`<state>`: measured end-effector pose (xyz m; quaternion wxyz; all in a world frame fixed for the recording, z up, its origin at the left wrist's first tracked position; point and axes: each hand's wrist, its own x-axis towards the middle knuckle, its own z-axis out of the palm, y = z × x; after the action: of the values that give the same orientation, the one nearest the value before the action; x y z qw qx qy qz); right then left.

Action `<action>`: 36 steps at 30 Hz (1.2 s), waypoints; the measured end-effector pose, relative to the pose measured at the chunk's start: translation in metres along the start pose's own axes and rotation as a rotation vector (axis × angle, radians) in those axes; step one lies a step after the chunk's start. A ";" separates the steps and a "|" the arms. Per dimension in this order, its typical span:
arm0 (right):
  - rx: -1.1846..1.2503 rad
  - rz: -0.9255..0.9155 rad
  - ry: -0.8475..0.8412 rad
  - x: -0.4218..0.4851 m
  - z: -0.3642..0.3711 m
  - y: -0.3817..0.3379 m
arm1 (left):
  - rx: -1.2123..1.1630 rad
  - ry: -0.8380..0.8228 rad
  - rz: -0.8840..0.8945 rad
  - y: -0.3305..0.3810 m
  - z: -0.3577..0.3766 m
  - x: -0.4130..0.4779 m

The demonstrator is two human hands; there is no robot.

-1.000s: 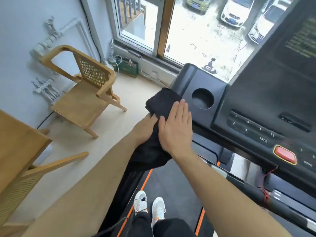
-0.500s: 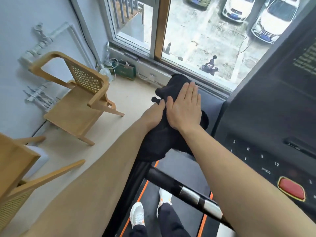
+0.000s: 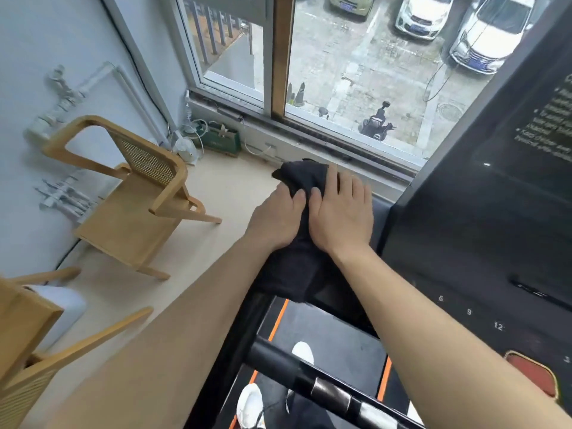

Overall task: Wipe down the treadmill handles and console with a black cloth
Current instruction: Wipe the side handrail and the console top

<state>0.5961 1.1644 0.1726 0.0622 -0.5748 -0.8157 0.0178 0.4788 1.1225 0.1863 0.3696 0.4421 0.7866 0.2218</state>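
Here a crumpled black fabric cloth (image 3: pixel 301 176) is pressed by the flat, straight-fingered right hand (image 3: pixel 342 216) and gripped by the left hand (image 3: pixel 275 219), beside the black treadmill console (image 3: pixel 464 243)

Both forearms (image 3: pixel 185 335) bare up to frame edge. White sneakers (image 3: pixel 250 404) with pale soles, one partly hidden. Dark trousers (image 3: pixel 312 413), probably black, only small patch in view at bottom.
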 end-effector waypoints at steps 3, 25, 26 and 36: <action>-0.006 -0.013 -0.021 0.004 -0.001 0.005 | 0.120 0.071 0.039 -0.001 0.006 -0.005; 0.187 0.203 -0.403 0.065 -0.028 0.030 | 0.567 -0.211 0.392 0.055 0.004 0.120; 0.241 0.271 -0.483 0.075 -0.031 0.031 | 0.608 -0.278 0.334 0.063 0.005 0.128; 0.076 0.156 0.004 -0.027 -0.006 0.017 | 0.844 0.191 0.725 0.011 0.021 0.030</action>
<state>0.6218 1.1442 0.1748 0.0839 -0.6340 -0.7670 0.0522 0.4915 1.1541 0.1690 -0.0117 0.7714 0.6350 0.0398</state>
